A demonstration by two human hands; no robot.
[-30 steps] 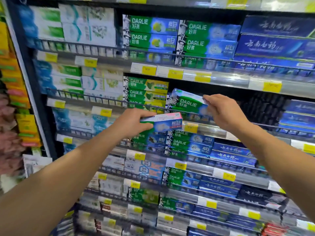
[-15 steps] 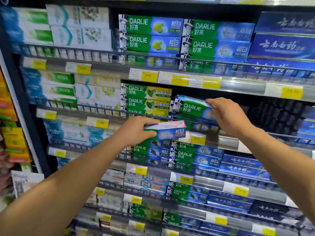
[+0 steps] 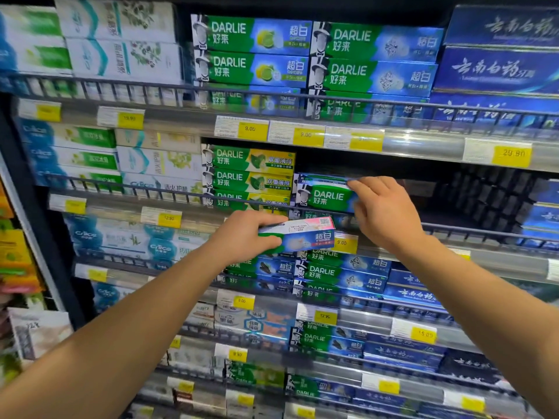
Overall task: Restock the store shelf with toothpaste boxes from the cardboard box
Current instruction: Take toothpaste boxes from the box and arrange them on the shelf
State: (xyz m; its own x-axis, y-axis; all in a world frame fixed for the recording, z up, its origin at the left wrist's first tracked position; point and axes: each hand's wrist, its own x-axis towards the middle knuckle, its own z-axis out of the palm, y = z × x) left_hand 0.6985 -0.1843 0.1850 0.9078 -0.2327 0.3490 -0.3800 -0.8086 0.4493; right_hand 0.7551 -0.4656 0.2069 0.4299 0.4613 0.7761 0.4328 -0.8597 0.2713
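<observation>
Both hands (image 3: pixel 314 225) kept their two toothpaste boxes (image 3: pixel 325 196).

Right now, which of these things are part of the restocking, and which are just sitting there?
In use:
left hand holding pink-topped box
right hand setting Darlie box on shelf

Just there:
yellow price tags
dark blue boxes
white boxes
</observation>
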